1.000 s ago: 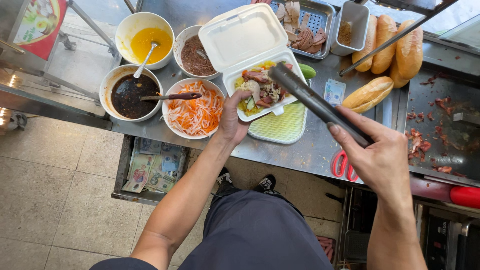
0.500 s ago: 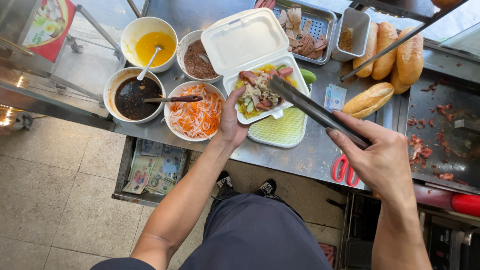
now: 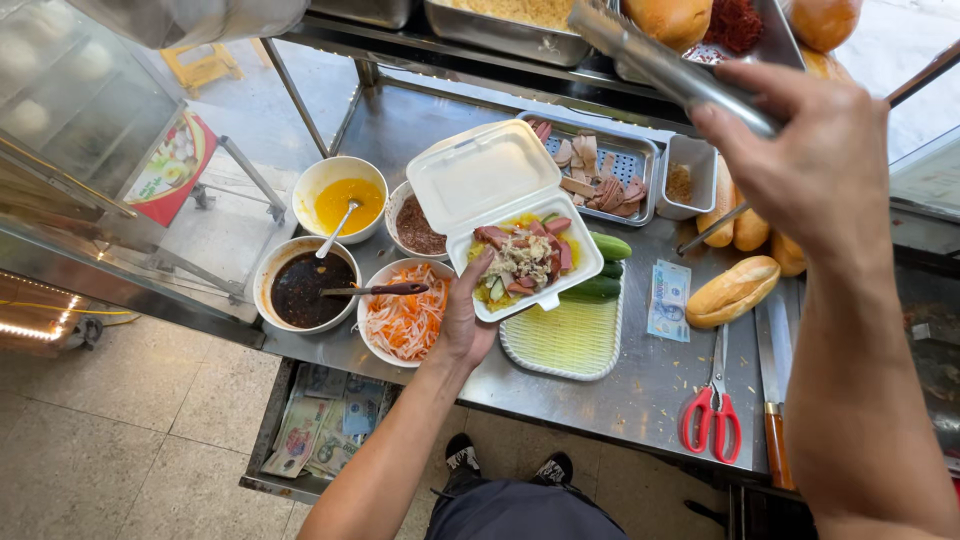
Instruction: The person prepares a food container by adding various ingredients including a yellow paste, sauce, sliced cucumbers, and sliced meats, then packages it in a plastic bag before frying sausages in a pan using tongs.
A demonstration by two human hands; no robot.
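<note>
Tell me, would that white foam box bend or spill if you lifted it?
The white foam box looks thin, so it would probably flex. It is piled with food, and the left hand holds just one edge, so it might sag. Its open lid could make it tip backward.

A bowl of yellow sauce point(image 3: 345, 200) and a bowl of dark sauce point(image 3: 305, 288) each hold a spoon. Shredded carrot salad point(image 3: 405, 315) sits beside them. Red-handled scissors point(image 3: 712, 410) lie near a baguette point(image 3: 733, 291), a banknote point(image 3: 668, 301) and cucumbers point(image 3: 598, 270).

Steel counter point(image 3: 640, 390) above a beige tiled floor point(image 3: 130, 450). Glass display case point(image 3: 70, 130) at left. Daylight falls on the pavement point(image 3: 240, 110) beyond.
</note>
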